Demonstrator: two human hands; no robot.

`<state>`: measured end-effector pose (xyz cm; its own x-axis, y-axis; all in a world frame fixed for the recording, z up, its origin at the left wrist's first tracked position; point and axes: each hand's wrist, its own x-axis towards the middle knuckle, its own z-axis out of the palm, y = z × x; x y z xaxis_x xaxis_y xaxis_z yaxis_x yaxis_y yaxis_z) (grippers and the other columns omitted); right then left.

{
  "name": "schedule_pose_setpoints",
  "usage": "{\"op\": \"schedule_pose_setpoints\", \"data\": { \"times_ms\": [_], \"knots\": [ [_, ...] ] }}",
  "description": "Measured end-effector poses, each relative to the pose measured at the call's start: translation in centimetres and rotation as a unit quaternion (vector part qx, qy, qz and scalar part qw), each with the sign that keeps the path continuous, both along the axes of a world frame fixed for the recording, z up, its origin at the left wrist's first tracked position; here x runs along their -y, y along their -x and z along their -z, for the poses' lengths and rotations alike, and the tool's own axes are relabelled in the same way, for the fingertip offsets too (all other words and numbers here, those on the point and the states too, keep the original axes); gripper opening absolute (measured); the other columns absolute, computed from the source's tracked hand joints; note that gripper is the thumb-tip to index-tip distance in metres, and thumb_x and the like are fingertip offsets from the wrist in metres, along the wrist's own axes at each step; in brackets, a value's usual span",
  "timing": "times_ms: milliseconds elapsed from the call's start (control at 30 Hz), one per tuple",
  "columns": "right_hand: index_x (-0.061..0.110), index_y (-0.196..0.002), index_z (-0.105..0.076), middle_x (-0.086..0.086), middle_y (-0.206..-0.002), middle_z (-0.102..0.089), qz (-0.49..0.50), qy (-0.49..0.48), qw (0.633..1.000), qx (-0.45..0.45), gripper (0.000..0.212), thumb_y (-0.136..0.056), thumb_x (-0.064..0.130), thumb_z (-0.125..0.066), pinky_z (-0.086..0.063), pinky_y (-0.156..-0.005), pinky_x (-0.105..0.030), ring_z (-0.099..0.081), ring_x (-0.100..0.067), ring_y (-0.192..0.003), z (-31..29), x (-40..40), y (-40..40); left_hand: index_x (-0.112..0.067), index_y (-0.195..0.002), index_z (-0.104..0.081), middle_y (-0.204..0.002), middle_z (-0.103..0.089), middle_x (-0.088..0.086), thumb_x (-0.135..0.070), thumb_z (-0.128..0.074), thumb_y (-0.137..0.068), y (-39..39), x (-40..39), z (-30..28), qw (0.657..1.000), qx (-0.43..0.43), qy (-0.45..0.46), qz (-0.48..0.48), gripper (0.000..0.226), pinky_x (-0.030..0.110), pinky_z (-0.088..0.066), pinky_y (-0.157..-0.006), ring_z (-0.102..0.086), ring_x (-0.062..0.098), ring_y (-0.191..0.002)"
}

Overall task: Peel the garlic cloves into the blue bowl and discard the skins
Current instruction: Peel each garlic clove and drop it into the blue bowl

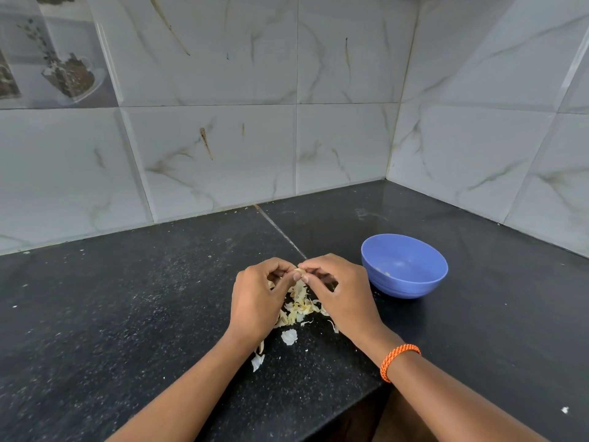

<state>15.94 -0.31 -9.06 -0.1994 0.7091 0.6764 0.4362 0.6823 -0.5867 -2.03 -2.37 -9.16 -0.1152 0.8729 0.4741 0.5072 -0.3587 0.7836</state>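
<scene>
My left hand [258, 301] and my right hand [341, 291] meet above the black counter, and the fingertips of both pinch one small pale garlic clove [298, 270]. Beneath the hands lies a loose pile of yellowish garlic skins [298, 309]. Two whiter garlic pieces lie nearer to me, one [289, 336] just below the pile and another [257, 361] beside my left forearm. The blue bowl [411, 282] stands upright to the right of my right hand, with a few small pale cloves on its bottom [384, 272].
The black speckled counter [127, 314] runs into a corner of marble-look wall tiles [223, 154] behind and to the right. Its front edge steps back near my right forearm. An orange braided band [398, 358] circles my right wrist. Small crumbs dot the counter.
</scene>
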Motion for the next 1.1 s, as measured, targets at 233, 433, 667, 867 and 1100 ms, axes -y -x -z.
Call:
{"op": "schedule_pose_setpoints", "data": {
  "times_ms": [233, 433, 667, 867, 1100],
  "knots": [
    [0.015, -0.102, -0.082, 0.005, -0.092, -0.081, -0.051, 0.135, 0.981, -0.130, 0.014, -0.093, 0.004, -0.080, -0.066, -0.083, -0.038, -0.078, -0.017, -0.090, -0.3, 0.0, 0.1, -0.033, -0.089, -0.083, -0.081, -0.079, -0.018, -0.032, -0.082, -0.096, -0.3, 0.5, -0.4, 0.999, 0.040, 0.009, 0.012, 0.006, 0.039, -0.063, -0.078, -0.075, 0.006, -0.079],
    [0.017, -0.100, -0.079, 0.004, -0.093, -0.079, -0.044, 0.120, 0.982, -0.142, 0.017, -0.093, 0.002, -0.078, -0.065, -0.082, -0.039, -0.076, -0.020, -0.091, -0.2, 0.2, 0.3, -0.027, -0.094, -0.084, -0.081, -0.080, -0.006, -0.026, -0.084, -0.094, -0.6, 0.9, -0.8, 0.991, 0.122, 0.029, 0.048, 0.001, 0.030, -0.062, -0.071, -0.075, 0.015, -0.070],
    [0.019, -0.108, -0.077, 0.009, -0.099, -0.076, -0.032, 0.087, 0.988, -0.123, 0.019, -0.095, 0.006, -0.077, -0.063, -0.079, -0.038, -0.073, -0.019, -0.094, -0.1, 0.1, 0.4, -0.015, -0.098, -0.082, -0.090, -0.081, 0.003, -0.026, -0.086, -0.091, -0.7, 1.1, -1.0, 0.972, 0.215, 0.066, 0.064, 0.013, 0.018, -0.050, -0.057, -0.078, 0.026, -0.071],
    [0.021, -0.108, -0.078, 0.013, -0.099, -0.074, -0.014, 0.053, 0.995, -0.087, 0.019, -0.095, 0.007, -0.078, -0.059, -0.073, -0.029, -0.071, -0.017, -0.090, -0.1, 0.3, 0.4, -0.011, -0.094, -0.083, -0.070, -0.075, 0.013, -0.019, -0.083, -0.095, -0.6, 1.1, -1.2, 0.969, 0.227, 0.074, 0.060, 0.008, 0.015, -0.045, -0.052, -0.067, 0.014, -0.055],
    [0.022, -0.113, -0.080, 0.013, -0.099, -0.078, -0.039, 0.083, 0.991, -0.098, 0.020, -0.096, 0.012, -0.080, -0.059, -0.077, -0.024, -0.074, -0.013, -0.094, -0.3, 0.5, 0.4, -0.004, -0.092, -0.081, -0.063, -0.067, 0.016, -0.016, -0.085, -0.092, -0.7, 1.3, -1.5, 0.962, 0.250, 0.078, 0.082, 0.013, 0.013, -0.042, -0.051, -0.054, 0.009, -0.047]
  ]
}}
